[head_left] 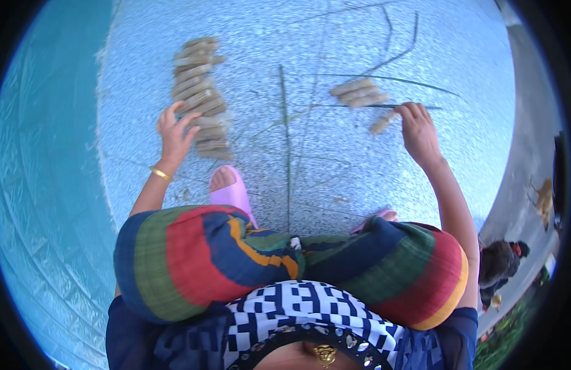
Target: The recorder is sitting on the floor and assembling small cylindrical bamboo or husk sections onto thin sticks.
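A stack of short tan-brown rolls (202,80) lies in a column on the pale speckled floor, on the left. My left hand (174,131) is at the near part of this stack with its fingers spread apart; whether a fingertip touches a roll I cannot tell. On the right, my right hand (416,128) pinches the end of a single roll (381,123), which slants down and left from the fingertips. Just beyond it, a small group of similar rolls (359,92) lies side by side. Motion blurs the rolls, so their material is unclear.
Long thin green leaf strips (284,117) lie scattered over the floor (248,37). A blue-green plastic sheet (51,154) runs along the left. My feet in pink slippers (231,194) are close by. At the right are grey pavement, a brown animal (543,200) and a dark-haired person (498,262).
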`<move>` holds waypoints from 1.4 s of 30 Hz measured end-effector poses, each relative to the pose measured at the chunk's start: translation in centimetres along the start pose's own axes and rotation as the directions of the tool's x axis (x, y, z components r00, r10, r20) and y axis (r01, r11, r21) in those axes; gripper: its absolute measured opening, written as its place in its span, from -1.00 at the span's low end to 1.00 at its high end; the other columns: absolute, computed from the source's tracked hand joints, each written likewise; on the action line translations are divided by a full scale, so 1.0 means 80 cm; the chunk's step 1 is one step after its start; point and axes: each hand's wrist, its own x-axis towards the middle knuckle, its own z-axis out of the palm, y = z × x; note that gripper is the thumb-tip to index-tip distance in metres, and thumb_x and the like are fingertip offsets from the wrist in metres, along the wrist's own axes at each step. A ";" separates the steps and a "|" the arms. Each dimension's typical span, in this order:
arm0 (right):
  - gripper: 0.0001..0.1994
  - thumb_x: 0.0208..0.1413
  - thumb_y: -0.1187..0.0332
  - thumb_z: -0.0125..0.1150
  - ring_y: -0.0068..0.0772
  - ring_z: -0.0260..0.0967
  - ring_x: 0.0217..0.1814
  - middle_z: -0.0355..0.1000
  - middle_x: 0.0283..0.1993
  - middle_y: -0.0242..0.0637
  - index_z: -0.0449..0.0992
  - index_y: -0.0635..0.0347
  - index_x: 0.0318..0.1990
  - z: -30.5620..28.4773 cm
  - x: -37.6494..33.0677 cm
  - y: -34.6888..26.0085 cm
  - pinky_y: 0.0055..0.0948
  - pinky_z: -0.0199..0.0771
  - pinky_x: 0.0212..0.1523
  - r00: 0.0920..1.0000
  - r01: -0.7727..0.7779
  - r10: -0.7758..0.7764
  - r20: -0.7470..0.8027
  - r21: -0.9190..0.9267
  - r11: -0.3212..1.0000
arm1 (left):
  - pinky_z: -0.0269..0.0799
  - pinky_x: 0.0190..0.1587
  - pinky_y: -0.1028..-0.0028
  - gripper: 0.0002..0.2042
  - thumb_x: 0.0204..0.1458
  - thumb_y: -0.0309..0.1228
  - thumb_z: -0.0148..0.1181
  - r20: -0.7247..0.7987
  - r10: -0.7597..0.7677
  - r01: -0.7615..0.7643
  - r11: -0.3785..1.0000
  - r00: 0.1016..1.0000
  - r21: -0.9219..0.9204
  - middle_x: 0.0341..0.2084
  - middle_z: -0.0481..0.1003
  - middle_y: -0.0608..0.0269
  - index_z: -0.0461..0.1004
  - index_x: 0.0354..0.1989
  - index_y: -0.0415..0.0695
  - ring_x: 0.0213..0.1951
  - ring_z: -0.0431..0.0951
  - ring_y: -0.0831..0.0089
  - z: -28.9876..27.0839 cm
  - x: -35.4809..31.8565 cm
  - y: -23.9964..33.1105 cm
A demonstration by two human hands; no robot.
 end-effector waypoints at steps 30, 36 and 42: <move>-0.87 0.05 0.35 0.04 -0.18 0.37 -0.45 0.31 -0.50 -0.22 0.27 0.17 -0.33 -0.010 0.040 -0.145 -0.26 0.37 -0.44 0.829 0.445 -0.553 0.078 0.505 0.739 | 0.13 -0.58 0.54 -0.61 0.20 -0.06 -0.21 0.667 0.537 0.613 0.313 0.515 -0.725 -0.69 0.21 0.45 0.28 -0.46 -0.13 -0.64 0.20 0.60 -0.012 0.050 0.225; -0.82 0.00 0.44 0.13 -0.28 0.36 -0.35 0.32 -0.38 -0.21 0.31 0.17 -0.24 -0.023 0.026 -0.127 -0.38 0.38 -0.25 0.980 0.115 -0.199 0.002 0.811 0.573 | 0.13 -0.44 0.65 -0.63 0.17 -0.03 -0.14 0.591 0.645 0.788 -0.028 0.485 -0.616 -0.61 0.22 0.49 0.36 -0.37 -0.12 -0.53 0.19 0.68 -0.011 0.050 0.208; -0.74 -0.01 0.45 0.16 -0.59 0.22 -0.17 0.26 -0.21 -0.45 0.35 0.15 -0.13 -0.070 -0.024 -0.028 -0.56 0.32 -0.16 0.921 -0.381 0.032 0.388 0.884 0.270 | 0.19 -0.31 0.65 -0.72 0.07 -0.19 0.10 0.599 0.494 0.686 0.008 0.630 -0.728 -0.46 0.31 0.45 0.43 -0.17 -0.12 -0.38 0.25 0.66 -0.023 0.030 0.187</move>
